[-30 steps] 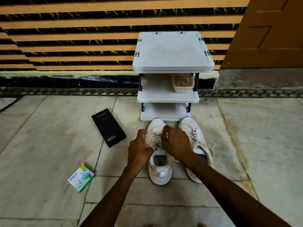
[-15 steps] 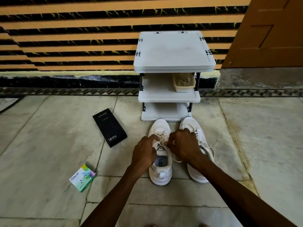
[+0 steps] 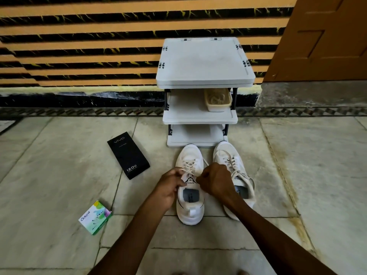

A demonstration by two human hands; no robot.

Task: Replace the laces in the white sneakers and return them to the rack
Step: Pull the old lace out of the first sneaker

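Observation:
Two white sneakers stand side by side on the floor, toes toward the white three-tier rack (image 3: 204, 62). The left sneaker (image 3: 190, 207) has its lace (image 3: 188, 165) threaded through the eyelets. My left hand (image 3: 168, 187) pinches one lace end at the sneaker's left side near the tongue. My right hand (image 3: 215, 179) grips the other end at its right side, fingers curled. The right sneaker (image 3: 234, 167) is laced, its lace ends hanging loose; my right hand and forearm cover part of it.
A beige tray (image 3: 218, 100) with lace-like cords sits on the rack's middle shelf. A black phone box (image 3: 128, 154) and a small green-and-white box (image 3: 96, 217) lie on the stone floor to the left. A striped wall and a brown door (image 3: 325, 36) stand behind.
Both hands have drawn back from the upper eyelets toward the tongue, pulling the lace ends with them. The sneakers stayed in place.

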